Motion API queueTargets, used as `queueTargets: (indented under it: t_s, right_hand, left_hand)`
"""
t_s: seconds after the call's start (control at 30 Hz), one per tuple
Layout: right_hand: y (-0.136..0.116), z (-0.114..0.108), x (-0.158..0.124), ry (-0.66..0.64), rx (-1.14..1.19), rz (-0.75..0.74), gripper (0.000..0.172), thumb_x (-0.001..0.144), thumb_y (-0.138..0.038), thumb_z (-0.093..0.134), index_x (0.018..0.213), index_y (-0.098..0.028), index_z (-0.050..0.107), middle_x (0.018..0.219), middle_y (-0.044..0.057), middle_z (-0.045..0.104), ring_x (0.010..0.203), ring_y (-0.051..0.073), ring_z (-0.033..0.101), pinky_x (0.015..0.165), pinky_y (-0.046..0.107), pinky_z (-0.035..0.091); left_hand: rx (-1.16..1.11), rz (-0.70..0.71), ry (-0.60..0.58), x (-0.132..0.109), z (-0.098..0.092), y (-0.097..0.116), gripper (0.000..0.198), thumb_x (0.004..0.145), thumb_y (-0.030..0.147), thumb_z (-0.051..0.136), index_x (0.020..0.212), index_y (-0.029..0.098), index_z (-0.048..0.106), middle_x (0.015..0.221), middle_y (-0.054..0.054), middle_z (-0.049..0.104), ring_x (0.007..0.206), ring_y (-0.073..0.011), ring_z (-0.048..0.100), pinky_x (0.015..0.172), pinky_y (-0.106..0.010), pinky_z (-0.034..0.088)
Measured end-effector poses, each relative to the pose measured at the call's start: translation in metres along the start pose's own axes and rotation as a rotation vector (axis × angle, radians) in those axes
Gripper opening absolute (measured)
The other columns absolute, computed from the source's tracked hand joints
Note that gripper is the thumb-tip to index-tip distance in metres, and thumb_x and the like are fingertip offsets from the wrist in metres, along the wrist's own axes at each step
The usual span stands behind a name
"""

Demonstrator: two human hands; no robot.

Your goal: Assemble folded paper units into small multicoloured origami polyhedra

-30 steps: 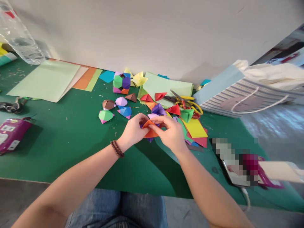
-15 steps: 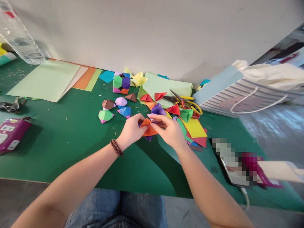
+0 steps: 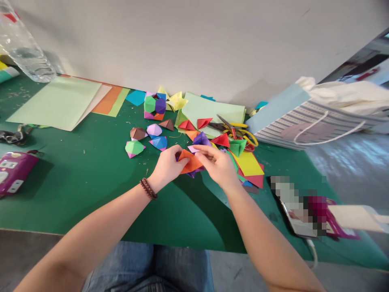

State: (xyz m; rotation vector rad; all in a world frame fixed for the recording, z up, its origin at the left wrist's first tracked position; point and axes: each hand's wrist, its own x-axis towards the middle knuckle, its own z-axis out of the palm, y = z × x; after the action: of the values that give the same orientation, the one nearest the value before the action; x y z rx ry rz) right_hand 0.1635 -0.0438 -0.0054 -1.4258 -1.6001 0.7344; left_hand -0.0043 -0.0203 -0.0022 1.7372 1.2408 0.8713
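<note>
Both hands meet over the middle of a green table (image 3: 91, 178). My left hand (image 3: 166, 167), with a bead bracelet at the wrist, and my right hand (image 3: 219, 166) pinch a folded orange paper piece (image 3: 190, 161) between them; purple paper shows just under it. Around them lie folded paper units: a green and pink one (image 3: 135, 147), a blue one (image 3: 159, 142), a brown one (image 3: 137, 133), red ones (image 3: 222, 140) and a purple one (image 3: 201, 139). A multicoloured assembled paper ball (image 3: 155, 106) sits further back.
Sheets of coloured paper (image 3: 57, 103) lie at the back left, a plastic bottle (image 3: 22, 46) beyond them. Scissors (image 3: 235, 129) rest on light green sheets. A striped paper bag (image 3: 306, 117) lies at right, a purple device (image 3: 13, 170) at left, a blurred flat object (image 3: 299, 209) front right.
The hands have turned and shifted the orange piece slightly up and left; more of its orange face now shows between the fingers. Everything else stays where it was.
</note>
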Motion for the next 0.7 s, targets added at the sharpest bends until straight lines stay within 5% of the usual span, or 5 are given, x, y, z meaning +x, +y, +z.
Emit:
queueTargets:
  t_s: [0.23, 0.37, 0.53, 0.7]
  right_hand:
    - [0.0002, 0.0060, -0.0039, 0.092, -0.072, -0.027, 0.013, 0.077, -0.033, 0.066, 0.079, -0.020, 0.067, 0.077, 0.004, 0.073, 0.068, 0.019, 0.068, 0.066, 0.033, 0.057]
    - [-0.0002, 0.0049, -0.0048, 0.094, -0.127, -0.070, 0.010, 0.079, -0.031, 0.063, 0.079, -0.020, 0.066, 0.076, 0.003, 0.073, 0.067, 0.018, 0.067, 0.065, 0.032, 0.056]
    - [0.0017, 0.0040, -0.0045, 0.093, -0.150, -0.103, 0.009, 0.080, -0.030, 0.063, 0.080, -0.021, 0.066, 0.078, 0.004, 0.073, 0.069, 0.019, 0.068, 0.067, 0.033, 0.057]
    - [-0.0006, 0.0064, -0.0065, 0.116, -0.176, -0.165, 0.007, 0.082, -0.027, 0.062, 0.085, -0.022, 0.065, 0.080, 0.003, 0.073, 0.070, 0.018, 0.068, 0.067, 0.032, 0.057]
  left_hand:
    - [-0.033, -0.024, 0.023, -0.0011, -0.0013, 0.0014, 0.021, 0.076, 0.019, 0.060, 0.064, 0.019, 0.042, 0.061, 0.005, 0.044, 0.058, -0.0101, 0.041, 0.054, -0.024, 0.031]
    - [-0.092, -0.016, -0.046, -0.0014, -0.0003, 0.0008, 0.006, 0.079, 0.022, 0.058, 0.076, 0.017, 0.057, 0.067, 0.003, 0.052, 0.060, -0.0108, 0.045, 0.055, -0.024, 0.033]
    - [-0.022, -0.026, -0.036, 0.0008, 0.0003, -0.0014, 0.020, 0.083, 0.027, 0.057, 0.067, 0.017, 0.054, 0.058, 0.004, 0.045, 0.055, -0.0100, 0.040, 0.052, -0.024, 0.029]
    - [-0.002, -0.006, -0.018, 0.0004, -0.0008, -0.0001, 0.011, 0.082, 0.022, 0.055, 0.075, 0.016, 0.060, 0.063, 0.003, 0.053, 0.057, -0.0106, 0.044, 0.053, -0.024, 0.031]
